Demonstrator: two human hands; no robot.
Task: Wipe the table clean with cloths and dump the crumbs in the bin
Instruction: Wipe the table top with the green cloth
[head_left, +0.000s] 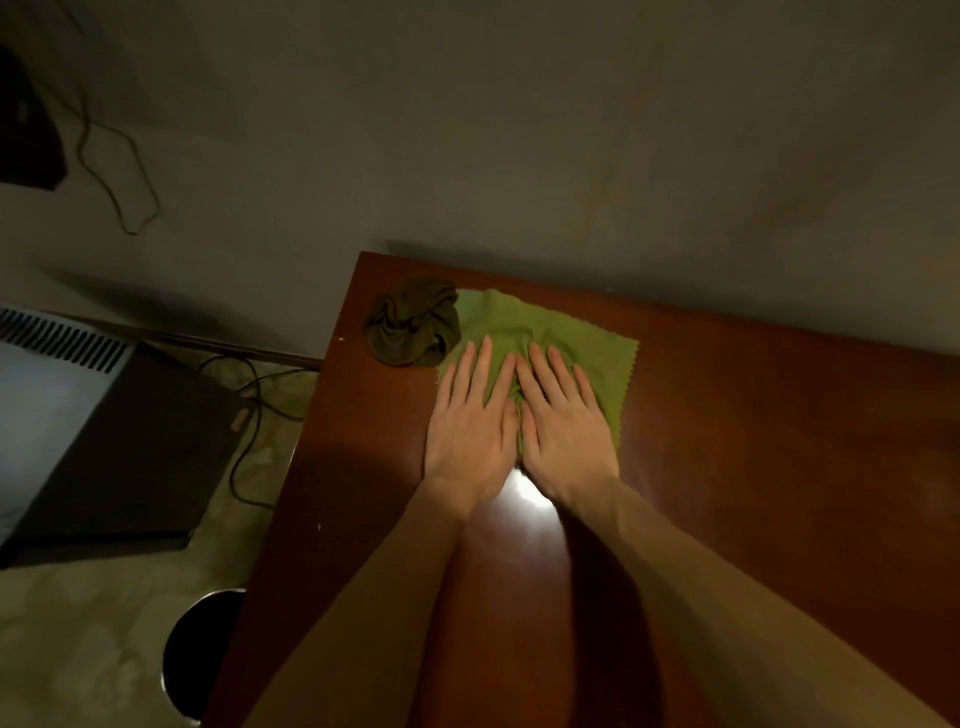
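Observation:
A light green cloth (597, 343) with zigzag edges lies spread near the far left corner of the reddish-brown table (779, 441). My left hand (470, 421) and my right hand (563, 421) press flat on it side by side, fingers straight, thumbs touching. A crumpled dark olive cloth (410, 322) sits at the table's far left corner, touching the green cloth's left edge. The round dark bin (200, 654) stands on the floor beside the table's left edge, partly hidden by the tabletop. A few tiny white crumbs dot the table's left margin.
A dark box-like appliance (119, 441) with a vent grille stands on the floor to the left, with cables (244, 415) trailing between it and the table. The table's far edge meets a grey wall (519, 130).

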